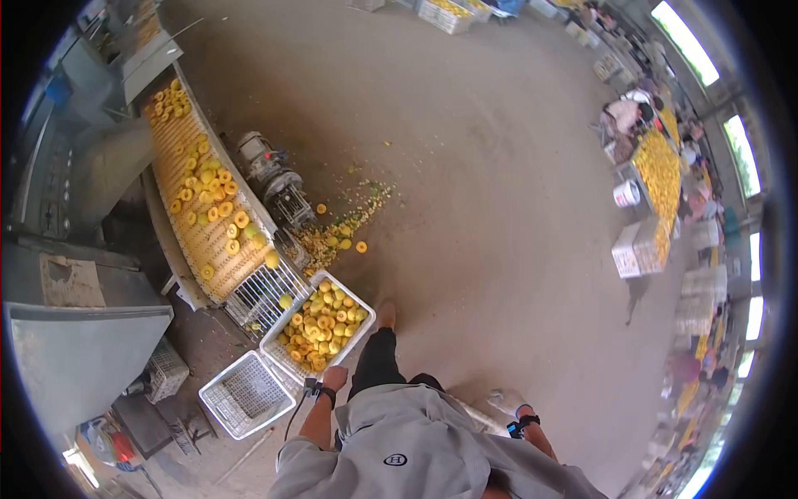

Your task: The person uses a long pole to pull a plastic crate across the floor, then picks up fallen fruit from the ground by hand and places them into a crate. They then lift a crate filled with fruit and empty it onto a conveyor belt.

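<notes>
The left hand (335, 377) is hovering just beside the crate of yellow fruit rings (320, 320) on the floor at the conveyor's (204, 208) end, right hand (503, 402) hanging free, fingers' state unclear—best gripping the crate rim squarely.

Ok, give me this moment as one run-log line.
left hand: beside full fruit crate, empty | right hand: at side, empty | empty crate adjacent | conveyor carrying fruit

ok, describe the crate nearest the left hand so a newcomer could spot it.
Follow the conveyor of yellow fruit down to its lower end. Two white mesh crates sit there on the floor. It is the full crate, heaped with yellow fruit, by the left hand; its neighbour, the empty crate, holds nothing.
</notes>
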A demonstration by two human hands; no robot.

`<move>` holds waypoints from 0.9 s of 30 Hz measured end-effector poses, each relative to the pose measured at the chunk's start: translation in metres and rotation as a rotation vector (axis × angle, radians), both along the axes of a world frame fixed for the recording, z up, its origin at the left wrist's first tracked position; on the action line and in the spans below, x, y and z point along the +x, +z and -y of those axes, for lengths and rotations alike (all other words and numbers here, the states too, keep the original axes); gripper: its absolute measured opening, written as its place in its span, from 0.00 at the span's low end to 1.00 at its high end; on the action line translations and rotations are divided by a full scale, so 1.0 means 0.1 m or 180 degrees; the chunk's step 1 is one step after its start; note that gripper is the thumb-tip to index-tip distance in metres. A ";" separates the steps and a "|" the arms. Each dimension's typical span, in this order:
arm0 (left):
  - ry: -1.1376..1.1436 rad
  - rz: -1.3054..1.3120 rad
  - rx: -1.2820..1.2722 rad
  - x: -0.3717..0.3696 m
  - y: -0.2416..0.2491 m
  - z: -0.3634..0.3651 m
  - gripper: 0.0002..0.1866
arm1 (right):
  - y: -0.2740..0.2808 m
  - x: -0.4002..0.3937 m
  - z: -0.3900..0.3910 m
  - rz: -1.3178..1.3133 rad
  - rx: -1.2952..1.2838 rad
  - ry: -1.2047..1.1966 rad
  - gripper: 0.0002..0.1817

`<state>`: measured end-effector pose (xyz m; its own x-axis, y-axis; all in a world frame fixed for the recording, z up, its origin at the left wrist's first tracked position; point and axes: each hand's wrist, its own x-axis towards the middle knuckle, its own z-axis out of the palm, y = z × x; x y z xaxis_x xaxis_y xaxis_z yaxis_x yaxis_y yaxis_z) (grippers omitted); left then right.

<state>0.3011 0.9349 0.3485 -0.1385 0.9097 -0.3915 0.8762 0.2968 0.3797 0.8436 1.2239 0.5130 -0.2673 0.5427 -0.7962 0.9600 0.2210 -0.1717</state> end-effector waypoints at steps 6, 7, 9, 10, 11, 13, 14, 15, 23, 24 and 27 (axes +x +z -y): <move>0.2955 0.1837 0.0931 -0.59 0.30 -1.56 0.18 | 0.54 -1.41 -1.97 -0.0098 0.0050 0.0402 0.26; 0.3313 0.2071 0.1084 -0.66 0.41 -1.72 0.18 | 0.44 -1.57 -2.31 0.0000 0.0107 0.0320 0.26; 0.3986 0.2519 0.1402 -0.81 0.73 -1.99 0.19 | 0.41 -2.03 -2.92 0.0030 0.0142 0.0543 0.26; 0.4007 0.2455 0.1376 -0.91 0.78 -2.04 0.20 | 0.41 -2.32 -3.19 0.0013 0.0150 0.0772 0.26; 0.4164 0.2350 0.1390 -0.92 0.85 -2.09 0.20 | 0.41 -2.60 -3.45 -0.0014 0.0146 0.0994 0.26; 0.4434 0.2132 0.1408 -1.00 1.04 -2.28 0.19 | 0.37 -3.24 -3.95 -0.0073 0.0163 0.1416 0.26; 0.4453 0.2014 0.1239 -1.03 1.01 -2.33 0.19 | 0.33 -3.57 -4.17 -0.0106 0.0160 0.1619 0.26; 0.4467 0.1905 0.1056 -1.01 0.93 -2.33 0.19 | 0.29 -3.89 -4.38 -0.0126 0.0168 0.1834 0.26; 0.4976 -0.0437 -0.0838 0.15 -0.20 -2.28 0.10 | -0.45 -6.65 -5.49 0.0008 -0.0045 0.3653 0.23; 0.5572 -0.0002 -0.0897 0.17 -0.22 -2.40 0.11 | -0.61 -7.06 -5.62 0.0020 0.0018 0.3938 0.22; 0.7172 0.1355 -0.0837 0.53 -0.30 -2.75 0.17 | -1.12 -7.91 -5.81 -0.0078 0.0160 0.4257 0.19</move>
<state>0.3542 1.2099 0.3187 -0.4092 -0.5799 -0.7045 -0.8965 0.3991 0.1922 0.0527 1.8051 0.4007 -0.6264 -0.1172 -0.7707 -0.0006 0.9887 -0.1498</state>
